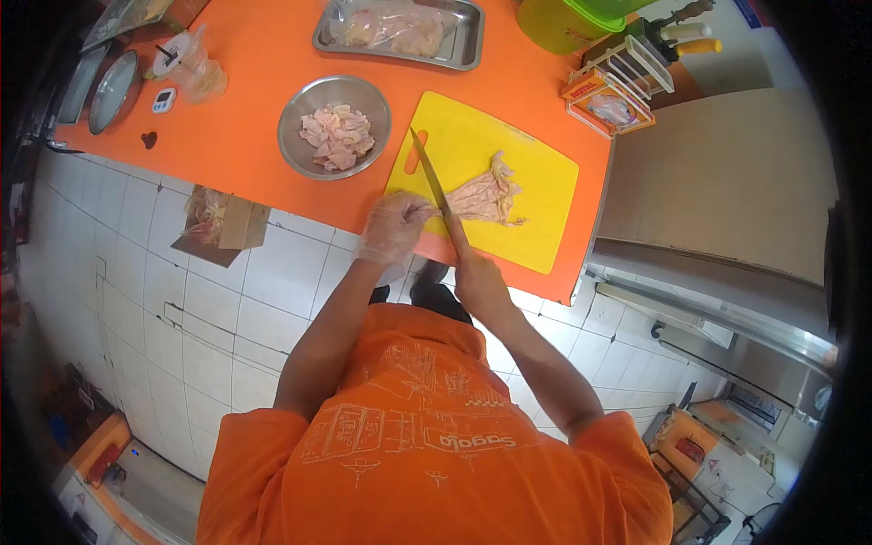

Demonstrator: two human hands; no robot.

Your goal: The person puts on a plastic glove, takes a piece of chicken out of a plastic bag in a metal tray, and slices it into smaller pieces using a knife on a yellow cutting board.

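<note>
A pale, wrinkled piece of raw chicken skin (483, 196) lies spread on a yellow cutting board (538, 173). My left hand (396, 223), in a clear plastic glove, pinches the skin's narrow left end near the board's edge. In my bare right hand (481, 283) is the wooden handle of a long kitchen knife (431, 174). Its blade crosses the skin just right of my left fingertips, the point aimed away toward the board's handle slot. To the left of the board, a steel bowl (289, 138) contains cut pieces of pale skin (336, 134).
A metal tray (468, 53) with bagged raw meat stands at the back of the orange table (245, 54). Green tubs (554, 25) and a knife rack (627, 68) occupy the far right. A small white timer (163, 100) sits left. Below the table's front edge is a cardboard box (238, 225).
</note>
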